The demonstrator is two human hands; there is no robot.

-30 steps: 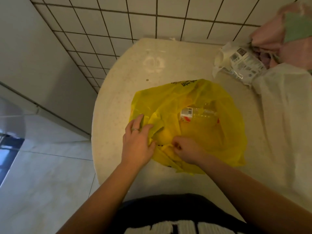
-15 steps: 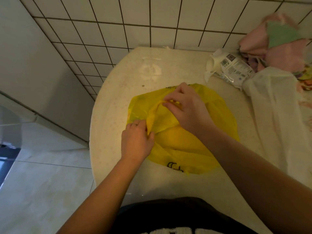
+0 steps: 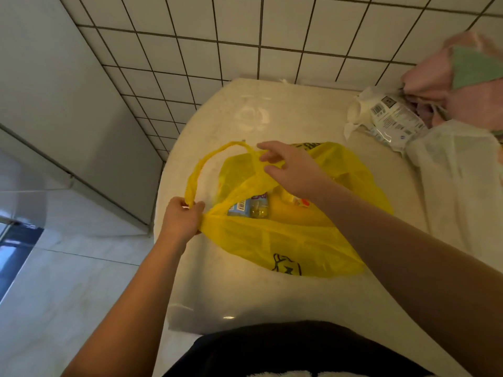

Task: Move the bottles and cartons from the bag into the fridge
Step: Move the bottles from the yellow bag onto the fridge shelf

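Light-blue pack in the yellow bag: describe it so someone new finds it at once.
On the pale rounded countertop lies a yellow plastic bag, its mouth held apart by the left hand and right hand. Just inside the opening, nearest the left hand, sits the light-blue pack. It alone shows a white barcode patch; the clear bottle beside it does not.
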